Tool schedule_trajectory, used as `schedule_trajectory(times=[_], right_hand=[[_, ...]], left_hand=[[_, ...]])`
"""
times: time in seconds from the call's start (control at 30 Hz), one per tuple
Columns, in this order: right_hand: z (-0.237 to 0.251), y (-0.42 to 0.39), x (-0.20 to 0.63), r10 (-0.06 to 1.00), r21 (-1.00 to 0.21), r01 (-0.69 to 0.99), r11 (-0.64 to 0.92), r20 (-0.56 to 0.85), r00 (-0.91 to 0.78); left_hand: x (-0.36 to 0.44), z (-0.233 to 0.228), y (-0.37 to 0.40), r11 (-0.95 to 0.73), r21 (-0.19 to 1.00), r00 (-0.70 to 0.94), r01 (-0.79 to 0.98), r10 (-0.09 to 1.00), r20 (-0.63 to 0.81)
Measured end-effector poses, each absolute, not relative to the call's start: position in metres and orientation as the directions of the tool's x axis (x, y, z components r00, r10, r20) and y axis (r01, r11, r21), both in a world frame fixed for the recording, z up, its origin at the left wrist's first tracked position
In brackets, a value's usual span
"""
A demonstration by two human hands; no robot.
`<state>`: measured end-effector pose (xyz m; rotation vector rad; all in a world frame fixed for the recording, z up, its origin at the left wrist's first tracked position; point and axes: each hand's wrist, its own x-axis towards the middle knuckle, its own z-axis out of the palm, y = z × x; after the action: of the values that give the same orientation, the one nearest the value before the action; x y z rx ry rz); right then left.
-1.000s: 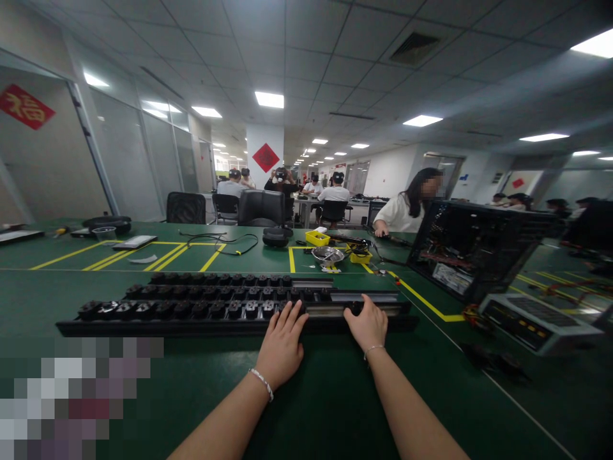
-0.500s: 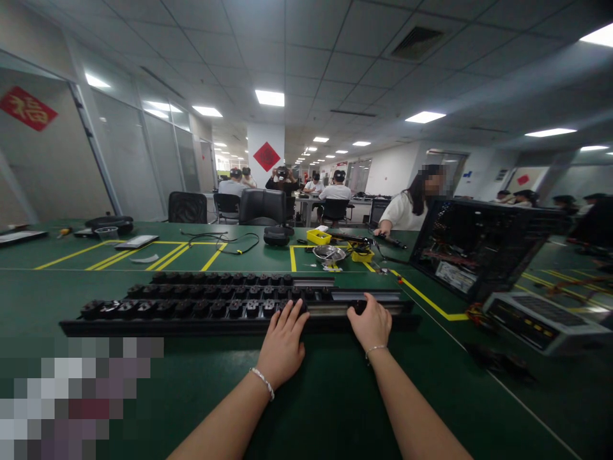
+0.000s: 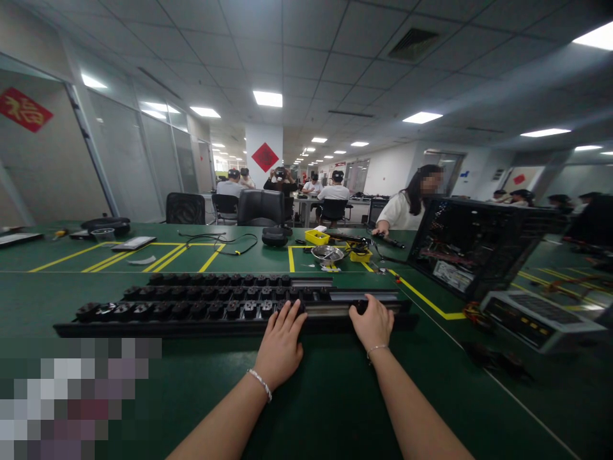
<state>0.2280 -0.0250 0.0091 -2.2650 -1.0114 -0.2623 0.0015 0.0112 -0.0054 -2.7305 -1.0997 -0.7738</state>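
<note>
Long black power tracks (image 3: 330, 324) lie side by side across the green table, lined with round black socket modules (image 3: 179, 311). The nearest track has a bare metal channel (image 3: 328, 309) between my two hands. My left hand (image 3: 281, 335) rests on the right end of the front row of modules, fingers stretched out. Beyond it, my right hand (image 3: 375, 322) pinches a small black socket module (image 3: 360, 306) on the right part of that track. Its fingers partly hide the module.
An opened computer case (image 3: 483, 249) and a power supply unit (image 3: 541, 319) stand to the right. Further back are a metal bowl (image 3: 327, 255), yellow trays (image 3: 317, 237), and a cable (image 3: 218, 241). Across the table a person (image 3: 407, 204) reaches onto the tabletop.
The view has shifted slightly. My right hand has moved a little to the right along the track with the module; my left hand stays on the row.
</note>
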Motion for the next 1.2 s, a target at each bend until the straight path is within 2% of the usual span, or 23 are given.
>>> schedule_trajectory(times=[0.8, 1.2], right_hand=[[0.0141, -0.0277, 0.234, 0.6, -0.455, 0.717, -0.528, 0.398, 0.694], [0.016, -0.0291, 0.2348, 0.586, -0.49, 0.681, -0.544, 0.359, 0.727]], left_hand=[[0.0021, -0.0047, 0.0105, -0.73, 0.1, 0.607, 0.677, 0.629, 0.485], [0.0014, -0.0044, 0.0107, -0.734, 0.101, 0.608, 0.672, 0.624, 0.491]])
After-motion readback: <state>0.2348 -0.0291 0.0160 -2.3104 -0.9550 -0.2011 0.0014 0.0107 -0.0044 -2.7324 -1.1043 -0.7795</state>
